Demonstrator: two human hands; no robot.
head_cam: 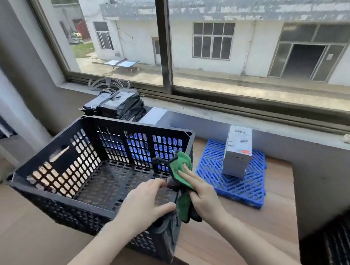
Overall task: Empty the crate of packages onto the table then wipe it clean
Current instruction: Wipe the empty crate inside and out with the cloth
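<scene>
- Step in hand: the wiping. The crate holds no packages that I can see; its perforated floor shows bare.
- The black packages sit stacked behind the crate's far wall, close under the window.
- Left hand: fingers curled over the near rim by the right corner, thumb along the outside. It grips the crate and steadies it.
- Right hand: clutches the green cloth, lower fingers closed round the bunched part, index finger stretched flat along it.
- The cloth is pressed against the inside of the crate's right wall, near the near corner; a loose tail hangs over the rim outside.
- The crate sits tipped at the left edge of the table. I cannot tell how much of its base rests there.
- Just right of the crate: 1 blue plastic grid with a grey box standing on it.
- Next move, as I judge it: sweep the cloth along the wall and down to the floor, with the left hand bracing so the light crate does not slide or rock.
- The many slots will likely snag the cloth, so firm, short strokes seem best.
</scene>
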